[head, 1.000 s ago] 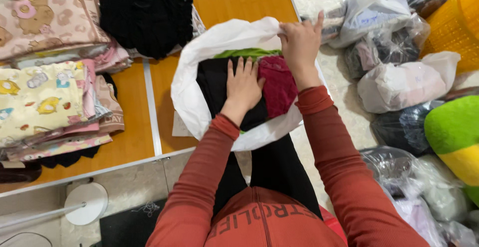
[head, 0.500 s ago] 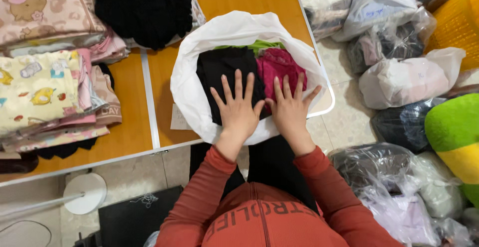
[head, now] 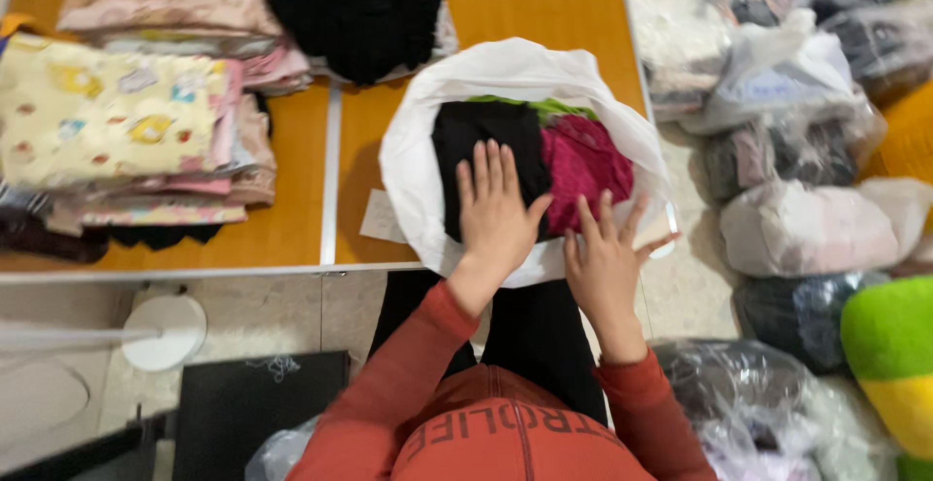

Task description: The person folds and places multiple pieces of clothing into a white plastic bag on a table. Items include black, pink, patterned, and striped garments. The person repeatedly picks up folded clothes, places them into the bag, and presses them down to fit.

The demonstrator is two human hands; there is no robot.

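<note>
Flatly, both hands (head: 544,233) press soft folded clothes (head: 530,155) inside crinkly white bag (head: 418,151).

1. The white plastic bag (head: 418,160) lay open on the orange surface (head: 292,228), its mouth spread wide near the front edge.
2. A folded black garment (head: 486,141) lay flat in the bag's left half.
3. A crumpled magenta garment (head: 583,160) lay just beside it on the right, touching it.
4. A green garment (head: 544,107) showed as a strip behind both.
</note>
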